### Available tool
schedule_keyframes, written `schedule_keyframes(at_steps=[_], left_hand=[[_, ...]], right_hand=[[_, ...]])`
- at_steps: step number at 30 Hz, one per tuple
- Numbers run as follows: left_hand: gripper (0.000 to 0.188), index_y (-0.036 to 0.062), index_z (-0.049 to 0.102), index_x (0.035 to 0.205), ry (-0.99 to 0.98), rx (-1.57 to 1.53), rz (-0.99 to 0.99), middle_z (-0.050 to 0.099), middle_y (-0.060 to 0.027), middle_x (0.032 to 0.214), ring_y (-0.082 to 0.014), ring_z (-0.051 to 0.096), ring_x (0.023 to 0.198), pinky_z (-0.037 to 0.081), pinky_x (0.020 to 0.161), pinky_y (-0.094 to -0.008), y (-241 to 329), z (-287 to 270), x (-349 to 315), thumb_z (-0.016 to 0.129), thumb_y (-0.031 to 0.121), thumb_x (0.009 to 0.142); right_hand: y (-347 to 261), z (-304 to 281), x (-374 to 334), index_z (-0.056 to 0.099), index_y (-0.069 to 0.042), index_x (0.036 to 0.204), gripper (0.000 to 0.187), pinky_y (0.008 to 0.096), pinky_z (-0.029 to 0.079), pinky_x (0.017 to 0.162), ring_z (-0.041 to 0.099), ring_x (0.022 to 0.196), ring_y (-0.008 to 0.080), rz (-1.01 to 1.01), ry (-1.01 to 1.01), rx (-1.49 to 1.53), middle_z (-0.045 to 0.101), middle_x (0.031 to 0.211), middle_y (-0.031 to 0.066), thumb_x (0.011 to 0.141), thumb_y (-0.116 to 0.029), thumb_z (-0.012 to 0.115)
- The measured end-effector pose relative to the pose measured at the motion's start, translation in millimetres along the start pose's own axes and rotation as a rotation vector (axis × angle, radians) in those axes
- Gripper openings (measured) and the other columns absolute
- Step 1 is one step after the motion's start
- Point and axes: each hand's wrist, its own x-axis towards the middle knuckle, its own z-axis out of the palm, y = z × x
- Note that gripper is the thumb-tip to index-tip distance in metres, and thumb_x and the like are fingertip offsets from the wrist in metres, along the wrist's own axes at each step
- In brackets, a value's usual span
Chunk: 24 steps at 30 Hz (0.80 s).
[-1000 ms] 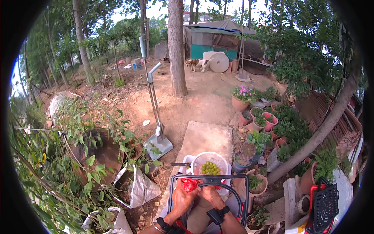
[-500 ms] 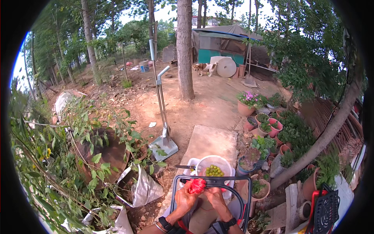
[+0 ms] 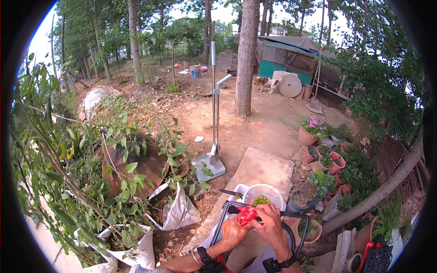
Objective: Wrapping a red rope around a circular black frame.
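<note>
Vs a sec ago, our R hand sits higher by the red bundle, so work looks 2-handed now. L hand grips the bundle, our side of the basket; R hand's part-curled, can't tell if it's holding any. Bundle's underside & basket's near rim hidden.

Tree trunk, dog, potted flowers

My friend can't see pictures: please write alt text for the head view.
A person's left hand holds a red bundle, the right hand close to it, with a white basket of green fruit beyond. Farther out are a dustpan, potted plants, and a dog near a shed.
</note>
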Motion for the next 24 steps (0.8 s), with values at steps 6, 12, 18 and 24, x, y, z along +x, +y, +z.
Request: schedule_keyframes(at_steps=[6,12,18,24], left_hand=[[0.061,0.0102,0.059,0.118,0.012,0.008,-0.051,0.067,-0.0143,0.070,-0.0343,0.066,0.071,0.050,0.065,-0.0437,-9.2,2.5,6.2,0.066,0.054,0.077],[0.054,0.0112,0.058,0.115,-0.145,0.018,-0.152,0.069,-0.0126,0.081,-0.0316,0.067,0.078,0.050,0.070,-0.0401,4.8,-6.5,8.8,0.070,0.048,0.077],[0.068,0.0117,0.048,0.129,-0.142,0.114,-0.132,0.067,-0.0205,0.083,-0.0391,0.066,0.079,0.049,0.070,-0.0483,-11.4,14.6,8.4,0.067,0.051,0.077],[0.059,0.0154,0.053,0.127,-0.132,0.068,-0.206,0.069,-0.0144,0.086,-0.0328,0.067,0.078,0.050,0.067,-0.0425,-19.2,1.4,15.6,0.069,0.046,0.079]], right_hand=[[10.6,20.6,1.5,0.064,-0.001,0.096,0.021,0.0352,0.045,0.079,0.059,0.085,0.0251,0.186,0.217,0.355,0.061,0.090,0.0096,0.080,-0.014,0.067],[24.1,25.4,-6.6,0.061,-0.003,0.104,0.024,0.0287,0.044,0.080,0.056,0.087,0.0163,0.609,0.562,0.959,0.061,0.093,0.0070,0.092,-0.024,0.057],[-11.8,30.2,10.1,0.053,-0.004,0.111,0.033,0.0330,0.047,0.074,0.057,0.080,0.0200,0.374,0.212,0.559,0.058,0.095,0.0088,0.096,-0.034,0.048],[15.6,-11.2,29.5,0.048,-0.010,0.100,0.035,0.0261,0.038,0.047,0.045,0.052,0.0128,0.655,0.849,1.226,0.049,0.070,0.0033,0.098,-0.044,0.040]])
